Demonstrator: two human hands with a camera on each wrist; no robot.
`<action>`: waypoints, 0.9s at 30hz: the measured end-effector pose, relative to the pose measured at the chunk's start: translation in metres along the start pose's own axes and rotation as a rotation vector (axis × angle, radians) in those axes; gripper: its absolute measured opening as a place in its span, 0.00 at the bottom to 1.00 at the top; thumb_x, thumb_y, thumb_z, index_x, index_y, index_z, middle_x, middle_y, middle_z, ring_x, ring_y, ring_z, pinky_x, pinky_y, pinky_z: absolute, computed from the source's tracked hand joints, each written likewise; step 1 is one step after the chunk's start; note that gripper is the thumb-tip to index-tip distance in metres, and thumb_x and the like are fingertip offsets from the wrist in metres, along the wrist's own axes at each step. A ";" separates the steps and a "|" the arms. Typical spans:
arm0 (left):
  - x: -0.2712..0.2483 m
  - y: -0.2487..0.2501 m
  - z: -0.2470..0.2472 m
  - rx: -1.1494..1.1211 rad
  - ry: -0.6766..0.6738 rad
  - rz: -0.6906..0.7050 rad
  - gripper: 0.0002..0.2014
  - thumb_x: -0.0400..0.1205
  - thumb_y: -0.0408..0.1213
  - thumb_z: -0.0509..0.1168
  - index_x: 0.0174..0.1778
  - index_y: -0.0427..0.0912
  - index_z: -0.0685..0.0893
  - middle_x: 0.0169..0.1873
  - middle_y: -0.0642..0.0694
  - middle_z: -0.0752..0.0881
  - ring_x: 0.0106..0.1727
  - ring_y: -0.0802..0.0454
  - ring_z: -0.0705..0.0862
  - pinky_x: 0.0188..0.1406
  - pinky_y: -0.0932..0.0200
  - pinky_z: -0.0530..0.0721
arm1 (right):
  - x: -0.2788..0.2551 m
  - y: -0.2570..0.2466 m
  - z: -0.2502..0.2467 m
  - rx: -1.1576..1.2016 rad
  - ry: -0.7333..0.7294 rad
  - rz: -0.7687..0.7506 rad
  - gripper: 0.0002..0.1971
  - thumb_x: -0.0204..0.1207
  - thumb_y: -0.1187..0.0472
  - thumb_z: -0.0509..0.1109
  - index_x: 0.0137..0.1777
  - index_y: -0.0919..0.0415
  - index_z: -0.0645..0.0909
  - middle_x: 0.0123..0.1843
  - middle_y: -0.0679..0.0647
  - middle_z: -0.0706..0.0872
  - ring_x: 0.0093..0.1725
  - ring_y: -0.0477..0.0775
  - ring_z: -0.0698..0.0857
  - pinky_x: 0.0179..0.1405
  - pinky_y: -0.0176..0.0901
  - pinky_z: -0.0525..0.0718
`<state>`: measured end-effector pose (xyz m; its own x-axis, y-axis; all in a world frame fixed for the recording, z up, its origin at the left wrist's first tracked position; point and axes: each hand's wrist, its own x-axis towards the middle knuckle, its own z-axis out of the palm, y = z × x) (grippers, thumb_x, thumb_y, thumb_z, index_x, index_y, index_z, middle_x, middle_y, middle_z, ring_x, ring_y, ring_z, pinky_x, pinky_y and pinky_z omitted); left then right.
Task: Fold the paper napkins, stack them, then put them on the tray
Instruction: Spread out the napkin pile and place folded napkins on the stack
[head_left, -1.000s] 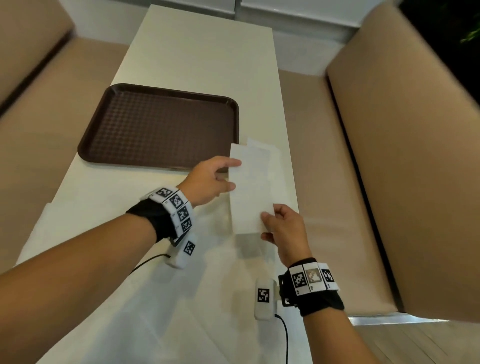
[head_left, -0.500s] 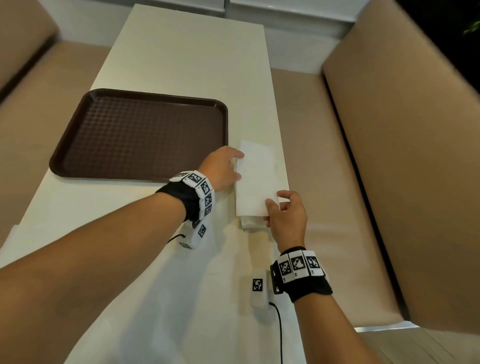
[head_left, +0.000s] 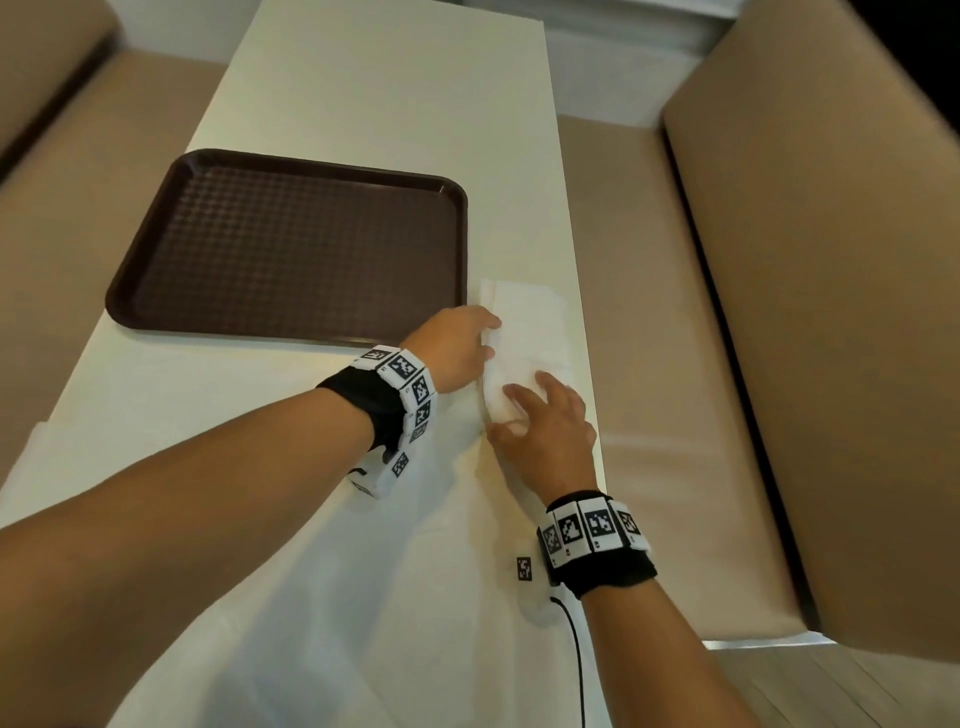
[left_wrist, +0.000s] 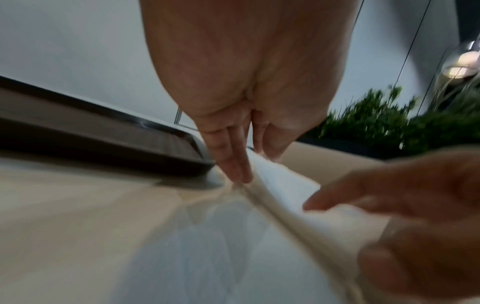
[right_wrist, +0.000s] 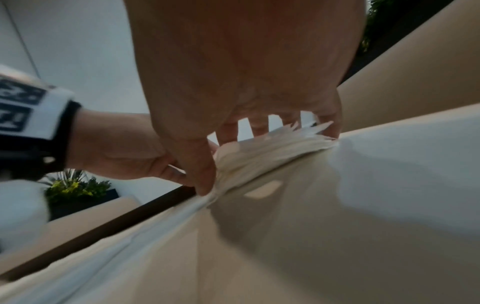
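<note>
We are looking down at a long pale table (head_left: 374, 93) that runs up the middle of the frame, with tan benches (head_left: 810, 322) on either side. A dark brown tray (head_left: 291, 249) sits in the left centre of the head view, and nothing lies on it. Just right of the tray's near right corner, close to the table's right edge, lies a small stack of folded white napkins (head_left: 530, 332).

Our left hand (head_left: 457, 348) reaches in from the lower left and meets the stack's left side. In the left wrist view its fingers (left_wrist: 233, 164) are straight and close together, tips pressed down at the stack's edge (left_wrist: 280, 181) beside the tray rim (left_wrist: 155, 144). They are not curled around anything.

Our right hand (head_left: 545, 431) comes in from the lower right and rests on the near end of the stack. In the right wrist view its fingers (right_wrist: 228, 131) are spread and laid over the top of the napkins (right_wrist: 270, 148), while the thumb (right_wrist: 200, 168) presses against the near left corner, so the hand lightly brackets the pile. We cannot tell whether it is truly gripping or only pressing. The layered paper edges fan out unevenly under the fingers.

Both wrists wear black bands with black-and-white square markers (head_left: 592, 525).
</note>
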<state>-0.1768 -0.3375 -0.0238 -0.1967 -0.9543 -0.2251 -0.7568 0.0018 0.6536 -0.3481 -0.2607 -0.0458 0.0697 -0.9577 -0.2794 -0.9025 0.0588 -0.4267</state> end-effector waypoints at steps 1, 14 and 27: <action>-0.008 -0.001 -0.007 0.006 0.030 0.021 0.18 0.87 0.38 0.65 0.74 0.48 0.80 0.75 0.49 0.79 0.68 0.49 0.82 0.68 0.56 0.78 | -0.001 -0.001 -0.003 0.012 -0.011 0.004 0.30 0.79 0.42 0.72 0.81 0.39 0.72 0.90 0.49 0.55 0.89 0.58 0.50 0.83 0.65 0.57; -0.164 -0.081 -0.047 0.495 -0.279 -0.302 0.50 0.72 0.51 0.80 0.86 0.58 0.58 0.83 0.52 0.58 0.82 0.44 0.61 0.76 0.40 0.69 | -0.077 -0.041 0.037 0.340 -0.086 0.015 0.17 0.81 0.51 0.74 0.66 0.57 0.85 0.53 0.50 0.87 0.53 0.50 0.85 0.59 0.47 0.85; -0.210 -0.091 -0.013 0.372 -0.234 -0.220 0.46 0.75 0.51 0.78 0.87 0.56 0.59 0.88 0.51 0.51 0.85 0.45 0.54 0.76 0.43 0.71 | -0.068 -0.079 0.058 0.271 -0.055 0.105 0.10 0.79 0.51 0.73 0.49 0.56 0.78 0.48 0.52 0.84 0.47 0.53 0.82 0.44 0.45 0.78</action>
<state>-0.0584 -0.1410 -0.0271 -0.1098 -0.8514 -0.5129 -0.9590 -0.0449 0.2798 -0.2573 -0.1841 -0.0430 0.0110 -0.9261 -0.3772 -0.7602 0.2373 -0.6048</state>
